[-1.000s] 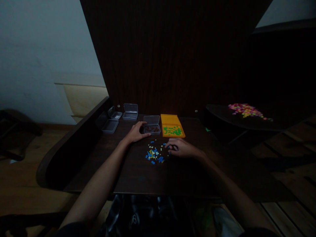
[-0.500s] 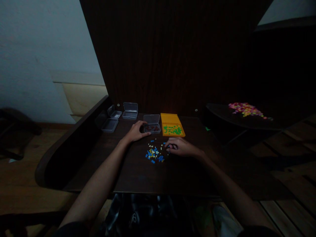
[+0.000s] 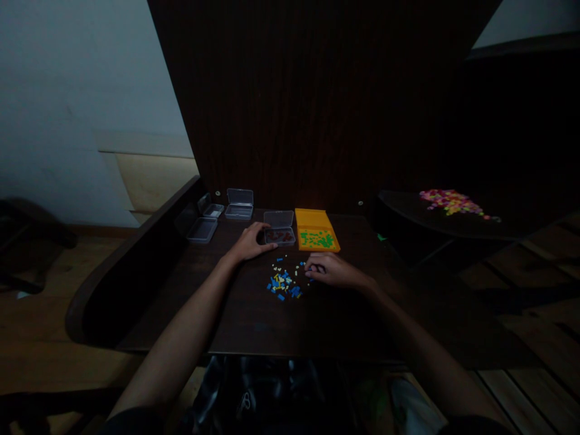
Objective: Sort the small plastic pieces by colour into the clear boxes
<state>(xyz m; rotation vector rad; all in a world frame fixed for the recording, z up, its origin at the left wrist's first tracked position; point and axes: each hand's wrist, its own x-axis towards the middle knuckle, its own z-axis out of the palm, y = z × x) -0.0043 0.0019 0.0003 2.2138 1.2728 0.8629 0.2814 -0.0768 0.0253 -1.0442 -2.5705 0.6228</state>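
Observation:
My left hand (image 3: 252, 241) curves round the left end of a clear plastic box (image 3: 286, 243), thumb along the front and fingers behind. Small dark red-brown pieces (image 3: 278, 236) lie in that box, its lid raised. My right hand (image 3: 327, 269) is closed, fingers curled down at the right of a loose pile of small blue, yellow and cream bricks (image 3: 281, 283). Whatever its fingertips hold, if anything, is hidden. Just beyond the right hand stands an open yellow case (image 3: 312, 217) with small green pieces (image 3: 317, 239) in it.
More open clear boxes stand at the back left: a larger one (image 3: 239, 212), a small one (image 3: 212, 211) and a flat one (image 3: 202, 231). A raised side board (image 3: 131, 260) edges the table on the left. Pink and yellow pieces (image 3: 453, 201) are heaped on a shelf (image 3: 408, 211) at right.
My right hand has shifted very slightly to the right, and its fingers have curled in more. The left hand stays at the clear box.

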